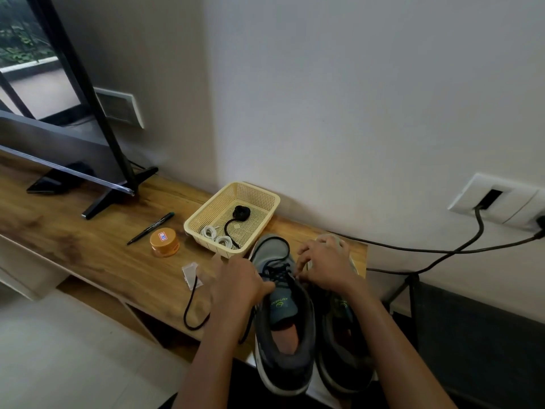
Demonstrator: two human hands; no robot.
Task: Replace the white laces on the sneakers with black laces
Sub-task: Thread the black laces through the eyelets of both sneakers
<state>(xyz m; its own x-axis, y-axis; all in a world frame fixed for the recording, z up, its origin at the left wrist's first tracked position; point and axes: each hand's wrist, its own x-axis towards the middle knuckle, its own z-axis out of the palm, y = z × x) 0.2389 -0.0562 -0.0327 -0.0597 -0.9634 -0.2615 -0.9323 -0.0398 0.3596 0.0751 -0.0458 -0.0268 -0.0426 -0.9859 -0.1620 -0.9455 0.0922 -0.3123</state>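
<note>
The shoe sits at the table's 5 o'clock edge, with the lace half threaded. The left hand curls its fingers round the slack at the shoe's 9 o'clock. The right hand pinches the lace at the 3 o'clock eyelets. Best to pull each crossing flat and even before the next eyelet.
</note>
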